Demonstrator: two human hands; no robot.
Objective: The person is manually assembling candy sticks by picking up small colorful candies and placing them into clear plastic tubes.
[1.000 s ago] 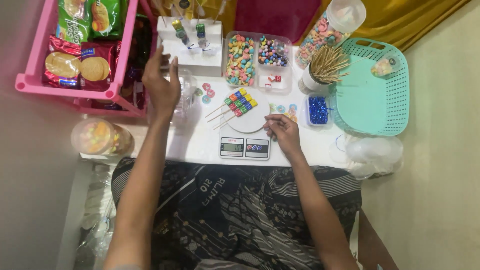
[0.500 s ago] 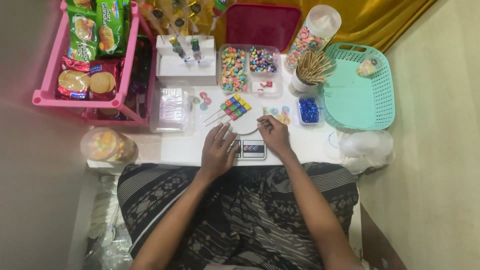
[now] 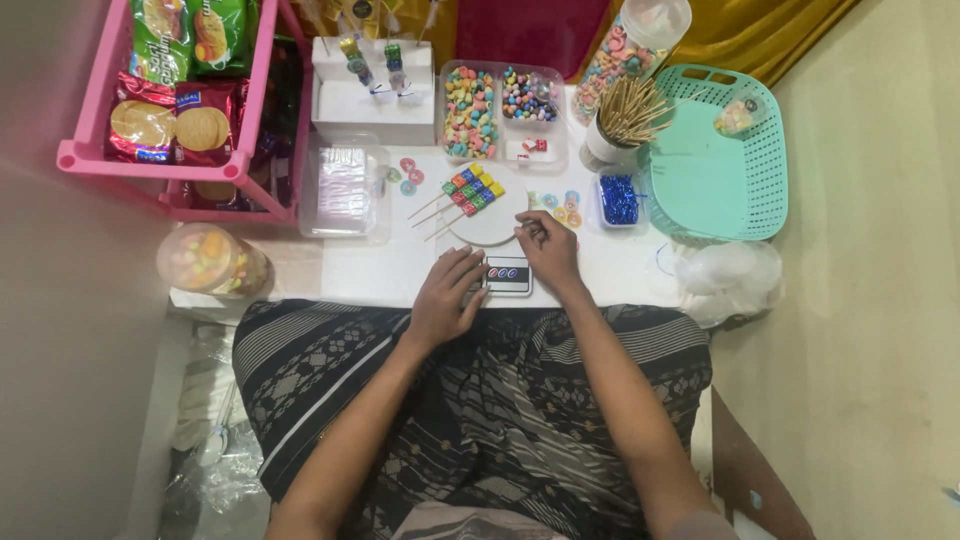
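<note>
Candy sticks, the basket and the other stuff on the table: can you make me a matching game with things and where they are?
Things:
1. candy skewers
2. teal basket
3. wooden sticks
4. biscuit packets

Places:
A. on the pink rack, far left
B. standing in a white cup
C. lying on the round white scale plate
D. at the right end of the table

Pairs: 1-C, 2-D, 3-B, 4-A.

Bonus: the left hand and right hand both rest at the small scale.
</note>
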